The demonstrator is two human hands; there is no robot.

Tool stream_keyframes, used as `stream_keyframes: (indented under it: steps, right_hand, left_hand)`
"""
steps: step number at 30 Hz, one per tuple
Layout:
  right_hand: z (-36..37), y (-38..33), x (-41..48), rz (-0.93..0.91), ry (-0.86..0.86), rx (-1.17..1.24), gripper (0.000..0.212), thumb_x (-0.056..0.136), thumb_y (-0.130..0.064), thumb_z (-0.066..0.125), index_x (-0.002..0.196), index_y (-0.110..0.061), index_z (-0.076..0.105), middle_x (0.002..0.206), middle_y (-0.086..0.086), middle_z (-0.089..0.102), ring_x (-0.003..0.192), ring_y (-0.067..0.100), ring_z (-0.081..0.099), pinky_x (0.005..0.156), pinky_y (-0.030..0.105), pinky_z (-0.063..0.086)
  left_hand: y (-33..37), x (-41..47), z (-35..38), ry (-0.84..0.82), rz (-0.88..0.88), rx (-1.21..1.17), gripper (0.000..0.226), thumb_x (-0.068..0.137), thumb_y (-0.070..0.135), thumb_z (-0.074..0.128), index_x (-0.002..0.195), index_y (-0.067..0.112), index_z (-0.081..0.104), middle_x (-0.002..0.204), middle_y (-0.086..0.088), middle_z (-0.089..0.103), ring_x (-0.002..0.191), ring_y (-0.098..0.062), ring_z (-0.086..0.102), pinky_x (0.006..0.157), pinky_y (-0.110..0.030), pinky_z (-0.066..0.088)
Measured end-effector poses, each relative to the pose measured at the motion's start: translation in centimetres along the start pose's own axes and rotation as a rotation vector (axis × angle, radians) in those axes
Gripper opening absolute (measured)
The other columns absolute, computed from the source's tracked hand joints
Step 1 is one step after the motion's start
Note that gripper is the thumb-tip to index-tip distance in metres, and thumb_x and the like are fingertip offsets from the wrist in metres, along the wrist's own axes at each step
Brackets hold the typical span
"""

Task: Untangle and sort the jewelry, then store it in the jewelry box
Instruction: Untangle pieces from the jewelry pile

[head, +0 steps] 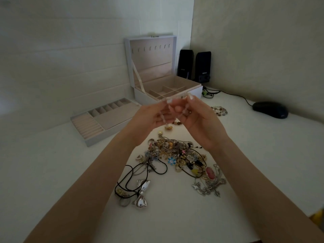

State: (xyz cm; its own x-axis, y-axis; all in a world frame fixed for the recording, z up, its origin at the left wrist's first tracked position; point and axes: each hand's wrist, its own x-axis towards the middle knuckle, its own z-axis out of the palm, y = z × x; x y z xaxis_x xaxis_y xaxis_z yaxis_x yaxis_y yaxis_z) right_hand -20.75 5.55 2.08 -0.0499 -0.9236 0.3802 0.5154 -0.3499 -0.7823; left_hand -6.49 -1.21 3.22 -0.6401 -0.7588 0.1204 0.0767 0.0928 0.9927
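both hands are raised above the table (249, 148), palms turned towards each other, close together but not touching. the left hand (154, 115) pinches a pale beaded strand (164, 118) at its curled fingertips, and the right hand (198, 120) pinches the same strand just across from it. the strand loops down between the two hands and ends in the gap between the palms, off the table. whether it is a bracelet or a necklace cannot be told.

straight below the hands, and nearer the person, lies the pile (175, 155) of tangled jewelry: rings, chains, black cords, a blue flower piece and a pink oval stone. a gold ring (168, 127) sits alone right under the hands, apart from the pile. under the left forearm a silver pendant (142, 195) lies on a black cord. under the right forearm is a silver chain (208, 187) with cross shapes.

beyond the hands stands the box (138, 94), lid upright, its divided compartments showing. beyond the left hand and out to the left lies the tray (112, 118), next to the box, with ring rolls and small slots. just right of the right hand a beaded bracelet (219, 110) rests on the table. farther right is a mouse (270, 109). two speakers (194, 65) stand behind the box.
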Motion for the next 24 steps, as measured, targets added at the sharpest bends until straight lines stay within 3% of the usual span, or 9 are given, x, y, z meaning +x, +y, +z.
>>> stream_keyframes:
  steps: [3,8,11,14,16,18,20,24]
  right_hand:
    - [-0.5,0.5,0.2,0.063,0.118,-0.014,0.020,0.092,-0.014,0.054,0.081,0.001,0.061,0.087,0.017,0.065,0.097,0.030,0.058,0.097,0.037,0.049]
    - [-0.6,1.1,0.2,0.181,0.258,-0.061,0.006,0.087,-0.009,0.059,0.085,-0.003,0.059,0.079,0.007,0.066,0.071,0.015,0.063,0.073,0.029,0.058]
    - [-0.7,1.3,0.0,0.285,0.244,-0.249,0.008,0.091,-0.010,0.057,0.093,-0.004,0.061,0.084,0.006,0.062,0.067,0.014,0.058,0.063,0.025,0.054]
    - [-0.4,1.3,-0.1,0.329,0.116,-0.315,0.030,0.089,-0.021,0.061,0.111,-0.002,0.061,0.090,0.006,0.057,0.068,0.010,0.053,0.060,0.023,0.048]
    - [-0.3,1.2,-0.2,0.313,0.070,-0.348,0.029,0.085,-0.025,0.062,0.106,-0.005,0.059,0.085,0.006,0.054,0.067,0.009,0.050,0.059,0.021,0.045]
    - [-0.4,1.0,-0.1,0.254,0.105,-0.388,0.015,0.087,-0.017,0.062,0.097,-0.006,0.059,0.079,0.004,0.053,0.065,0.008,0.048,0.057,0.019,0.042]
    - [-0.7,0.7,0.0,0.201,0.185,-0.358,0.002,0.088,-0.007,0.059,0.086,-0.008,0.057,0.072,0.001,0.053,0.061,0.008,0.046,0.052,0.017,0.039]
    - [-1.1,0.0,0.2,0.132,0.266,-0.272,0.011,0.089,0.001,0.054,0.080,-0.006,0.055,0.068,0.003,0.054,0.054,0.008,0.046,0.048,0.017,0.040]
  left_hand:
    - [-0.2,0.2,0.1,0.020,-0.039,-0.275,0.035,0.098,0.018,0.041,0.088,0.008,0.073,0.099,-0.008,0.072,0.091,-0.015,0.067,0.082,-0.025,0.054]
    - [-0.5,0.5,-0.7,-0.015,-0.164,-0.610,0.022,0.082,0.017,0.044,0.061,0.014,0.049,0.061,0.002,0.055,0.063,-0.014,0.055,0.068,-0.029,0.045]
    - [-0.4,0.2,-1.1,-0.184,-0.161,-0.687,0.015,0.080,0.022,0.045,0.072,0.015,0.055,0.050,0.007,0.046,0.058,-0.011,0.051,0.066,-0.028,0.043]
    - [-0.4,0.0,-1.1,-0.397,-0.135,-0.655,0.014,0.079,0.020,0.055,0.093,0.017,0.057,0.046,0.005,0.050,0.054,-0.007,0.052,0.063,-0.022,0.048]
    - [-0.4,0.0,-1.0,-0.475,-0.123,-0.578,0.019,0.078,0.019,0.061,0.097,0.017,0.060,0.047,0.004,0.054,0.054,-0.006,0.053,0.063,-0.020,0.048]
    - [-0.5,0.1,-0.7,-0.406,-0.112,-0.492,0.012,0.082,0.018,0.061,0.094,0.016,0.061,0.048,0.008,0.049,0.056,-0.008,0.052,0.064,-0.022,0.044]
    - [-0.7,0.4,-0.5,-0.214,-0.088,-0.387,0.008,0.090,0.015,0.049,0.090,0.016,0.056,0.053,0.007,0.051,0.060,-0.009,0.055,0.067,-0.026,0.040]
    - [-0.9,0.6,-0.2,0.021,-0.058,-0.277,0.018,0.095,0.009,0.043,0.090,0.013,0.060,0.072,0.005,0.065,0.075,-0.010,0.061,0.076,-0.027,0.045]
